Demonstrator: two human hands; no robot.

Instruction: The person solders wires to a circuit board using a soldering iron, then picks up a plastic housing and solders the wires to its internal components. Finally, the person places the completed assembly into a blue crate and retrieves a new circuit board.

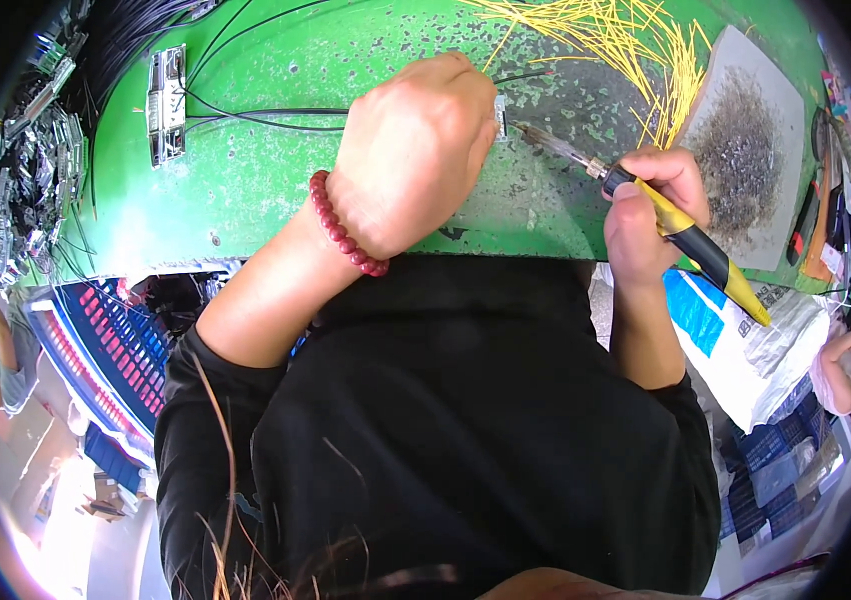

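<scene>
My right hand grips a yellow and black soldering iron like a pen. Its tip points left, close to a small white and silver piece at the edge of my left hand. My left hand is closed over the green table, back upward, with a red bead bracelet on the wrist. Black wires run under that hand from a clear and silver module lying to its left. One wire end comes out on the right. The left fingertips are hidden beneath the hand.
Loose yellow wires lie at the far right, beside a grey board covered in dark residue. A heap of similar modules and black wires fills the left end of the green table. Tools line the right edge. Other people sit at both sides.
</scene>
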